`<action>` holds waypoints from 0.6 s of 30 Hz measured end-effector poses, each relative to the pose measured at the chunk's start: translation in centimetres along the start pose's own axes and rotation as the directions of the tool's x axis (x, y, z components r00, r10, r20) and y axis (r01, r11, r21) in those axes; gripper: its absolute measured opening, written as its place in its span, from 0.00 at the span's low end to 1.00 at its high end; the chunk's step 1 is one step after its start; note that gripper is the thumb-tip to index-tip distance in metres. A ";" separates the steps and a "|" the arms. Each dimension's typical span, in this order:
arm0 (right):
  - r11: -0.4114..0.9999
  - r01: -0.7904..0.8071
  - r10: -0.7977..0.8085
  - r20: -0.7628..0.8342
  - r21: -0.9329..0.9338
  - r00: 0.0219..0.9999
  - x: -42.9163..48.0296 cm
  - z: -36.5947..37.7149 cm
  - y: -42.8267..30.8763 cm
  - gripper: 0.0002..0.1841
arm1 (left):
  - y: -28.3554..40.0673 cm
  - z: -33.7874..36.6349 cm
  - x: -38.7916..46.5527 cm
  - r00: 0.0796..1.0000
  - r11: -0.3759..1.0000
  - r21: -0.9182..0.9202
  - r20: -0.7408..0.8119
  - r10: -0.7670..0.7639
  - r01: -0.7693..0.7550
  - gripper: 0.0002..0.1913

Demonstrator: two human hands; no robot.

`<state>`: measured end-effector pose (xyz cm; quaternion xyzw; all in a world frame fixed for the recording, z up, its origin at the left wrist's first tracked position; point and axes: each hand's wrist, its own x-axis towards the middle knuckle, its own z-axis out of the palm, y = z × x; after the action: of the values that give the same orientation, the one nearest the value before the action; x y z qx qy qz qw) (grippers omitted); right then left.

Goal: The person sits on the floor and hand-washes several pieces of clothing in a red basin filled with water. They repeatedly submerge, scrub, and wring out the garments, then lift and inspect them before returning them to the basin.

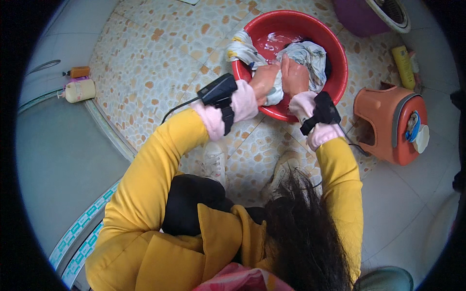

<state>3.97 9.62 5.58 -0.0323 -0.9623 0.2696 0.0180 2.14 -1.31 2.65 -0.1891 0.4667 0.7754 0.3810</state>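
A round red plastic basin [336,87] stands on the floor before me with some water in it. Both of my hands are over its near side, closed on a wet white patterned cloth [314,60]. My left hand [265,80] grips one part of it, and my right hand [295,76] holds the part beside it, close to the left. One end of the cloth, with yellow patches, hangs over the basin's left rim. Something dark lies under the cloth at the right; what it is cannot be told.
An orange plastic stool [378,120] at the right bears a blue cloth and a white cup-like thing. Behind it stands a yellow bottle [403,67]. A purple tub [358,18] is at the upper right. A cream pump bottle [81,91] is by the left wall.
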 end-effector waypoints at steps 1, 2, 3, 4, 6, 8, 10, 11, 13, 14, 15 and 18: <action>0.991 0.079 -0.074 -0.048 0.109 0.996 0.0 0.1 -0.2 0.14 | 0.3 -0.2 0.1 0.996 0.993 0.102 -0.065 0.067 -0.061 0.13; 0.967 0.153 -0.126 -0.136 0.204 0.983 -0.3 0.1 -0.4 0.14 | 0.6 -0.3 0.2 0.993 0.979 0.187 -0.077 0.092 -0.076 0.14; 0.936 0.198 -0.146 -0.191 0.290 0.971 -0.6 0.2 -0.8 0.15 | 0.8 -0.4 0.4 0.994 0.962 0.272 -0.097 0.059 -0.031 0.16; 0.928 0.277 -0.270 -0.062 0.249 0.961 -1.1 -0.3 -1.5 0.17 | 1.1 -0.7 0.4 0.918 0.986 -0.148 0.397 -0.015 0.080 0.17; 0.919 0.293 -0.247 -0.192 0.265 0.950 -1.0 0.0 -1.3 0.19 | 1.2 -0.6 0.4 0.962 0.961 -0.199 0.233 -0.146 0.194 0.17; 0.969 0.152 -0.130 -0.124 0.193 0.984 -0.5 0.3 -0.7 0.20 | 1.0 -0.3 0.2 0.986 0.979 -0.140 -0.060 -0.158 0.148 0.17; 0.984 0.178 -0.174 -0.164 0.009 0.971 -0.3 0.5 -0.7 0.09 | 0.7 -0.3 0.0 0.997 0.993 0.090 -0.025 0.079 -0.077 0.17; 0.952 0.304 -0.289 -0.213 0.043 0.933 -0.1 0.6 -0.5 0.09 | 0.5 -0.3 -0.1 0.987 0.976 0.153 -0.019 0.162 -0.157 0.17; 0.877 0.454 -0.399 -0.291 0.156 0.870 0.0 0.8 0.0 0.11 | 0.2 -0.6 -0.1 0.999 1.000 -0.007 0.038 0.022 -0.022 0.16; 0.776 0.620 -0.554 -0.343 0.118 0.758 -0.3 1.0 0.0 0.09 | 0.1 -0.7 0.0 0.996 0.992 -0.114 0.077 -0.046 0.055 0.15; 0.900 0.409 -0.370 -0.234 0.149 0.899 -0.1 1.0 0.3 0.11 | 0.2 -0.9 0.1 0.981 0.962 -0.236 0.169 -0.098 0.137 0.15; 0.985 0.149 -0.142 -0.077 0.087 0.987 -0.2 1.0 0.3 0.15 | 0.3 -1.5 0.8 0.935 0.925 0.193 0.206 0.289 -0.328 0.11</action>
<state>4.14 9.28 4.55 0.0293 -0.9473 0.3104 0.0732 1.29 -2.40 1.53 -0.0006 0.5402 0.7816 0.3120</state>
